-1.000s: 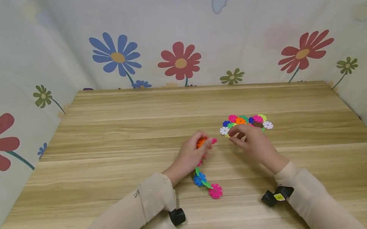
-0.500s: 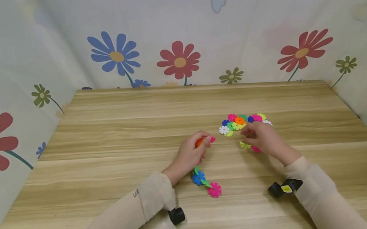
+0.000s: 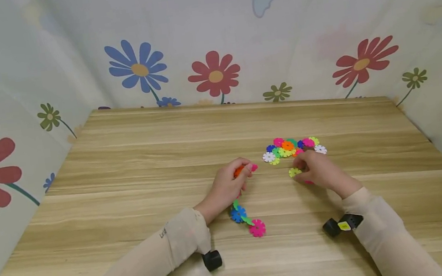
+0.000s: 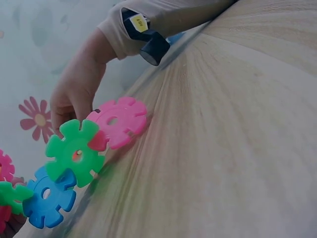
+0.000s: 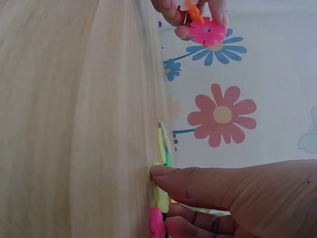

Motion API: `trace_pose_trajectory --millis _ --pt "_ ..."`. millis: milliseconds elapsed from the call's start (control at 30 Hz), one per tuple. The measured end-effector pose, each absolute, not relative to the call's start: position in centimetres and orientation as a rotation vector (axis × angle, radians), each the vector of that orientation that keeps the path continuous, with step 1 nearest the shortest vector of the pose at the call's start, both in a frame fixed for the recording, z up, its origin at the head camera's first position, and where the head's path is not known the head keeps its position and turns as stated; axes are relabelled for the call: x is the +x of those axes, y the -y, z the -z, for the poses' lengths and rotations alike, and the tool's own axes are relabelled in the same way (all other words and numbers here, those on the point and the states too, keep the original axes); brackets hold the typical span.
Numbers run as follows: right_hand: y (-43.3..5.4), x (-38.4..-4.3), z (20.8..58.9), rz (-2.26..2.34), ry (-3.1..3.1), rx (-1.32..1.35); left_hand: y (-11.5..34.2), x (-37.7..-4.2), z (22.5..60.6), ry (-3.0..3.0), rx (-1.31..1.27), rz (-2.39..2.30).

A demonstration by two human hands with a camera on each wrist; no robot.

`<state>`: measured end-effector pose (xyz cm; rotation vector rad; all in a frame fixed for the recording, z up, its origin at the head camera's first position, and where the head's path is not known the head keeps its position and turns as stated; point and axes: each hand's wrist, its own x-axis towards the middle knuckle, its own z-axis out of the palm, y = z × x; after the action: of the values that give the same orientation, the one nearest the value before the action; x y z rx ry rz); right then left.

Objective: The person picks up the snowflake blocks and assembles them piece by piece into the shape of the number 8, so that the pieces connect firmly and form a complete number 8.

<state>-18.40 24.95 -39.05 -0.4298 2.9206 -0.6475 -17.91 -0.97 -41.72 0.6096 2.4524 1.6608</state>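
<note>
In the head view my left hand [image 3: 224,183] pinches the upper end of a chain of interlocking snowflake discs. An orange disc [image 3: 238,171] and a bit of pink show at its fingers. The chain hangs below the palm through a blue disc [image 3: 238,214] to a pink disc [image 3: 257,228]; the fingers hide its middle. My right hand [image 3: 322,172] reaches a yellow snowflake disc [image 3: 294,172] on the table, thumb and fingertips at its edge. The right wrist view has the thumb on this yellow disc [image 5: 161,197], fingers behind it, beside a pink disc [image 5: 157,222].
Behind the right hand lies a pile of loose snowflake discs in several colours, with an orange disc [image 3: 287,145] on top and white discs at both ends. A flower-printed cloth [image 3: 299,31] stands around the wooden table [image 3: 156,150].
My right hand has moved right and a little nearer, off the pile's front, and its thumb and fingers have closed in on the yellow disc. The left hand keeps its hold on the chain.
</note>
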Motion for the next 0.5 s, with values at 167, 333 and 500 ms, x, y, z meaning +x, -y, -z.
trace_pose_trajectory --millis 167,333,500 --pt "-24.82 -18.31 39.03 0.657 -2.928 -0.398 1.07 -17.94 41.97 -2.456 0.64 -1.656" --pt "-24.76 -18.34 38.82 0.751 -2.943 -0.447 1.1 -17.92 41.98 -2.445 0.645 -1.67" --pt "-24.62 -18.25 38.46 0.898 -2.886 -0.457 1.03 -17.95 42.03 -2.442 0.668 -1.667"
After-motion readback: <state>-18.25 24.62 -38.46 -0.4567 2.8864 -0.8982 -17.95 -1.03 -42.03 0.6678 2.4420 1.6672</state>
